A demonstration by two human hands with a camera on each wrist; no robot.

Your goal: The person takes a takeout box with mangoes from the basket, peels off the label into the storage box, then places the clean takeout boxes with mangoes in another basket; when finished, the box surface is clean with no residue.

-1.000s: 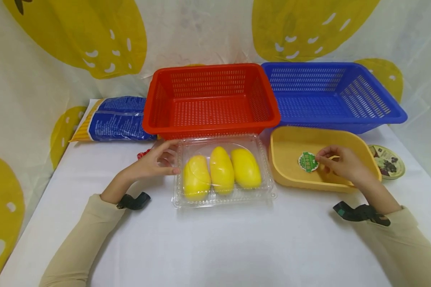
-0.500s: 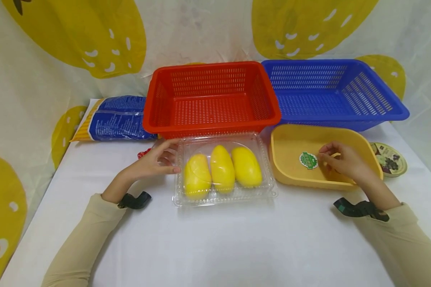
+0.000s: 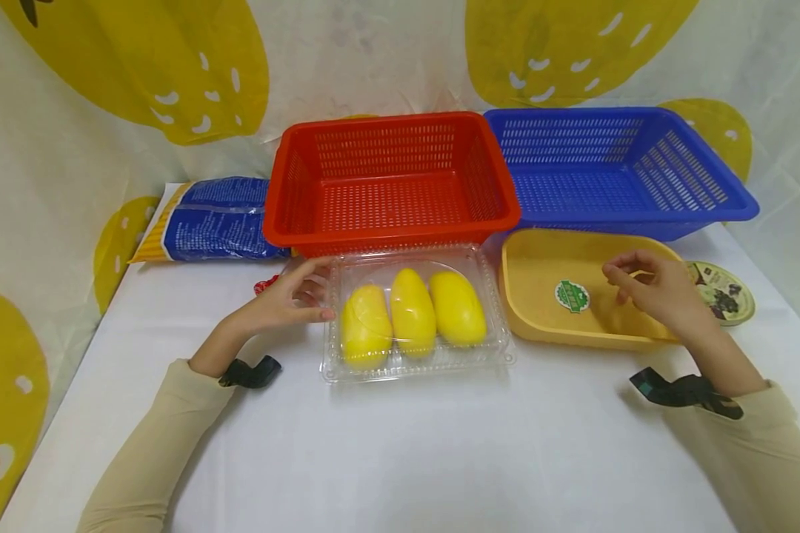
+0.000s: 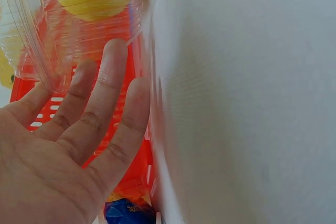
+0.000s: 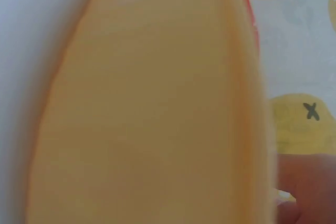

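A clear lidded plastic box [image 3: 413, 374] with three yellow mango-shaped fruits [image 3: 413, 314] lies at mid-table. Against its left side is the left hand [image 3: 292, 296], thumb and fingers apart. In the left wrist view the left hand [image 4: 79, 135] has its fingers spread by the clear plastic. A green-and-white round label [image 3: 572, 296] lies in the yellow tray [image 3: 540, 266]. Over the tray's right part hangs the right hand [image 3: 656, 289], fingers bent loosely, holding nothing. Only part of the right hand [image 5: 310, 187] shows behind the tray wall in the right wrist view.
Behind stand a red basket [image 3: 393, 237] and a blue basket [image 3: 640, 216]. To the left lies a blue-and-yellow packet [image 3: 220, 220], with a small red item [image 3: 265, 285] near the left hand. A round fruit-printed lid or tin [image 3: 723, 295] sits right of the tray.
The right hand has moved away from the green label, to the right and slightly up, leaving it in the tray. The left hand has stayed beside the clear box.
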